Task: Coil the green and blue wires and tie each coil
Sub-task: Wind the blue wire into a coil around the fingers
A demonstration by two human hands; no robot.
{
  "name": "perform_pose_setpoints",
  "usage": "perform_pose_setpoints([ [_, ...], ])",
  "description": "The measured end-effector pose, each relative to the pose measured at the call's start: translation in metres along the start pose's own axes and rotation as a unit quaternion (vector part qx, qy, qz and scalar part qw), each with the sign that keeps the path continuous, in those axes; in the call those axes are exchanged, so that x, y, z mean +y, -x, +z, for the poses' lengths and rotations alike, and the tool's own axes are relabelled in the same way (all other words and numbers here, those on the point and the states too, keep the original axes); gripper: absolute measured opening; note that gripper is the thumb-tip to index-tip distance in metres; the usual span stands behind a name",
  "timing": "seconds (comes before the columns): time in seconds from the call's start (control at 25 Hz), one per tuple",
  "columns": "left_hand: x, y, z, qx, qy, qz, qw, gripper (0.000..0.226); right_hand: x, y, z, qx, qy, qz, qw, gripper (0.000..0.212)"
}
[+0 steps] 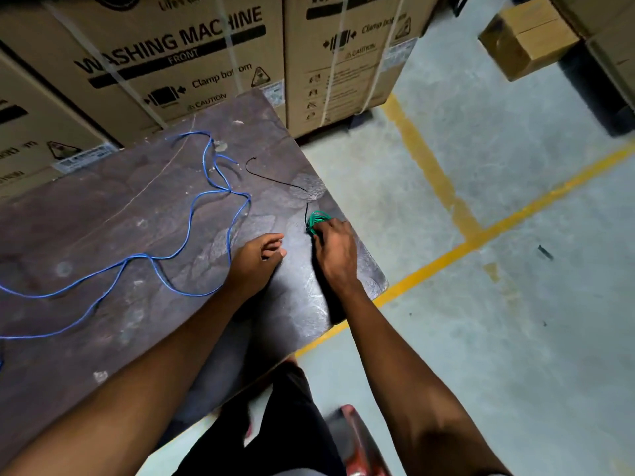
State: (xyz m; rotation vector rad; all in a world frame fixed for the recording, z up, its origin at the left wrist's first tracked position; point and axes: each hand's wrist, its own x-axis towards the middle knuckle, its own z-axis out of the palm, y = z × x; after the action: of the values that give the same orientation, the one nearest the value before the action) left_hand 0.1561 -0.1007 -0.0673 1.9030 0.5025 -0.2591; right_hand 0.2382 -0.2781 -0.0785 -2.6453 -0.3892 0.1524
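A small coil of green wire (318, 218) lies near the right edge of the dark wooden table (103, 214). My right hand (335, 250) grips the near side of that coil, and a black tie end (305, 214) sticks up from it. A second black tie (271, 175) lies loose on the table just behind. My left hand (263, 255) hovers a short way left of the coil with fingers loosely curled, holding nothing. The blue wire (192, 214) sprawls uncoiled in long loops across the table's left and middle.
Large washing machine cartons (165, 60) stand right behind the table. To the right is grey concrete floor with yellow lines (443, 259), and a small cardboard box (529, 39) at the far right. My legs and a red seat edge (357, 441) are below the table's near corner.
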Motion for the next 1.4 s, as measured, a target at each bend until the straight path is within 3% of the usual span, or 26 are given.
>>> perform_pose_setpoints([
  [0.32, -0.013, 0.005, 0.002, -0.022, 0.009, -0.008, 1.000, 0.058, 0.005, 0.030, 0.002, -0.081, 0.042, -0.082, 0.992, 0.031],
  [0.56, -0.012, 0.001, 0.014, -0.074, -0.009, 0.025, 0.997, 0.058, 0.007, 0.034, -0.010, 0.026, -0.047, -0.078, 0.996, 0.029],
  [0.76, -0.006, 0.000, 0.020, -0.120, 0.006, 0.015, 0.993, 0.060, 0.018, 0.028, -0.005, -0.021, -0.014, -0.060, 0.998, 0.041],
  [0.88, -0.001, 0.013, 0.007, -0.058, -0.016, 0.017, 0.998, 0.052, 0.020, 0.031, -0.006, 0.013, -0.041, -0.069, 0.997, 0.032],
  [0.96, 0.000, 0.022, -0.013, 0.080, -0.028, 0.036, 0.996, 0.039, 0.006, 0.026, -0.010, 0.039, -0.063, -0.080, 0.994, 0.028],
  [1.04, -0.005, 0.023, -0.037, 0.238, -0.084, 0.068, 0.965, 0.036, -0.018, 0.008, -0.010, 0.043, -0.077, -0.104, 0.991, 0.027],
  [1.08, -0.009, 0.020, -0.050, 0.278, -0.112, 0.067, 0.952, 0.039, -0.031, -0.006, -0.008, 0.027, -0.085, -0.124, 0.988, 0.029],
  [1.16, -0.018, 0.007, -0.072, 0.268, -0.133, 0.028, 0.954, 0.042, -0.063, -0.035, 0.000, -0.040, -0.094, -0.173, 0.980, 0.038],
  [1.28, -0.016, -0.009, -0.084, 0.188, -0.063, -0.063, 0.978, 0.021, -0.100, -0.064, 0.015, -0.130, -0.084, -0.192, 0.969, 0.050],
  [1.4, -0.018, -0.014, -0.083, 0.168, -0.009, -0.059, 0.984, 0.004, -0.115, -0.077, 0.024, -0.154, -0.073, -0.215, 0.962, 0.037],
])
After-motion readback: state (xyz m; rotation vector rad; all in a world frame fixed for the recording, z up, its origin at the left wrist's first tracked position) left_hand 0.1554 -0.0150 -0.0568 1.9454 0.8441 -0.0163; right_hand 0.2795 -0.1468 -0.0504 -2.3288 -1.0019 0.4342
